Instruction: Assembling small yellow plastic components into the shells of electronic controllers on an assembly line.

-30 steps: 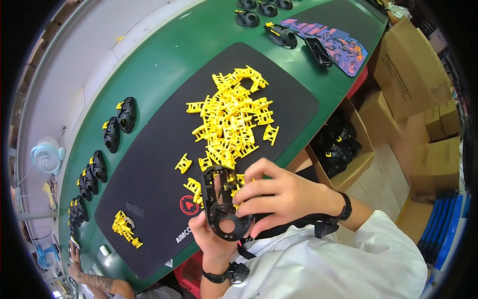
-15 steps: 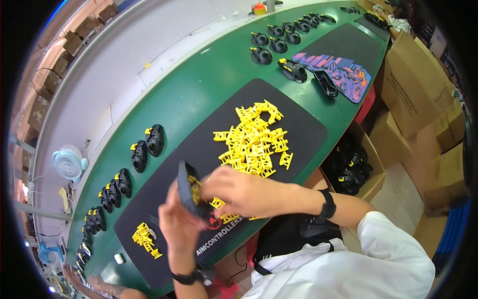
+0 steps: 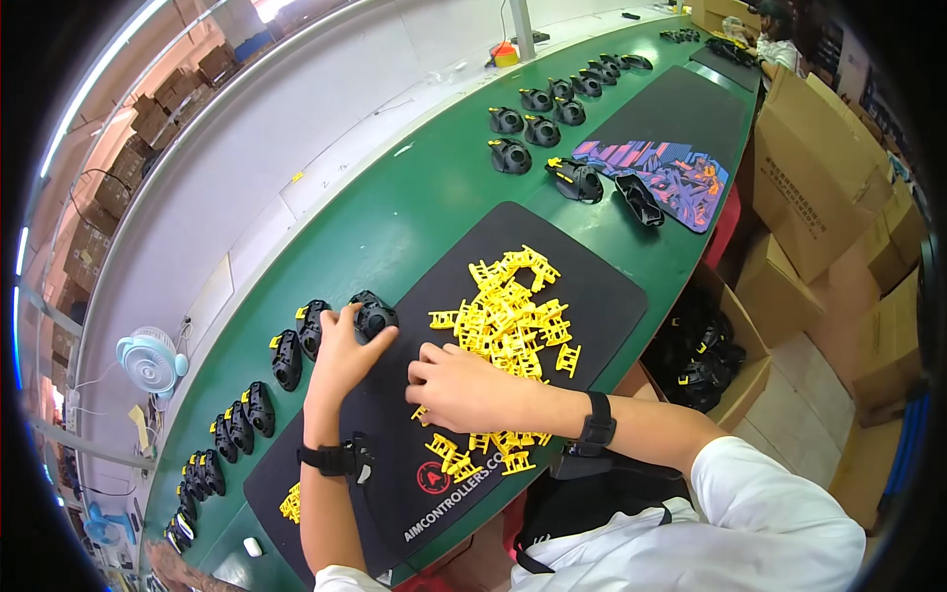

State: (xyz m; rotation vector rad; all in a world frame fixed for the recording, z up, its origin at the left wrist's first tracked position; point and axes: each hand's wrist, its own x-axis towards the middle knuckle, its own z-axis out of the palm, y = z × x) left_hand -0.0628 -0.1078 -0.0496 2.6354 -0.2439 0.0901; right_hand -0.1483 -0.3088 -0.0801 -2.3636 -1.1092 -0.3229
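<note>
My left hand (image 3: 343, 353) holds a black mouse-shaped plastic shell (image 3: 376, 317) at the far left edge of the black mat (image 3: 580, 259). Two like shells with yellow clips, one of them a black shell (image 3: 286, 360), stand just left of it on the green table. My right hand (image 3: 462, 388) is curled low over the mat, beside a heap of yellow plastic clips (image 3: 513, 321). Its fingertips are bent under, and what they hold, if anything, is hidden. More yellow clips (image 3: 456, 461) lie on the near side of that wrist.
Rows of black shells (image 3: 538, 131) stand at the far end of the green table (image 3: 419, 183), others along its left. A patterned mat (image 3: 681, 178) lies farther off. An open carton (image 3: 752, 360) of black shells is at right. Another person (image 3: 784, 49) works far right; a forearm (image 3: 182, 570) shows lower left.
My left hand has carried the black shell away from me to the mat's far left edge. My right hand has parted from the shell and dropped toward the mat.
</note>
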